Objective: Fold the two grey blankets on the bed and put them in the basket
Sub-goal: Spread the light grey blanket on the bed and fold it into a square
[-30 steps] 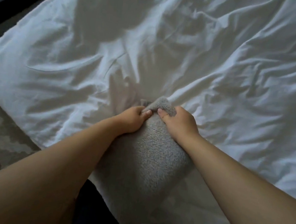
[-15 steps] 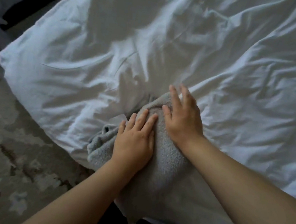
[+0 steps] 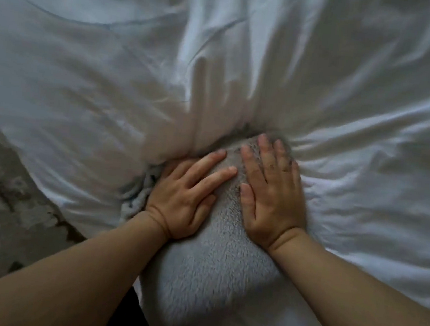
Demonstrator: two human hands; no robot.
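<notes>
Blanket [image 3: 214,263] end, perhaps tucked, under right hand [image 3: 271,195]

The place is looking like a bedroom in a home. A soft white cotton duvet [image 3: 347,102], deeply creased and puffed, is filling nearly the whole view, and its edge is running diagonally down the left side and hanging over towards the floor. Beside that edge a grey-brown floor covering with pale mottled patches [image 3: 6,194] is showing lower down, reading more as a household rug or carpet than as a workplace floor, though blur is hiding its weave. A fluffy grey fleece blanket [image 3: 211,263] is lying bundled on the bedding near the edge, and dim, soft light is falling across the folds.
</notes>
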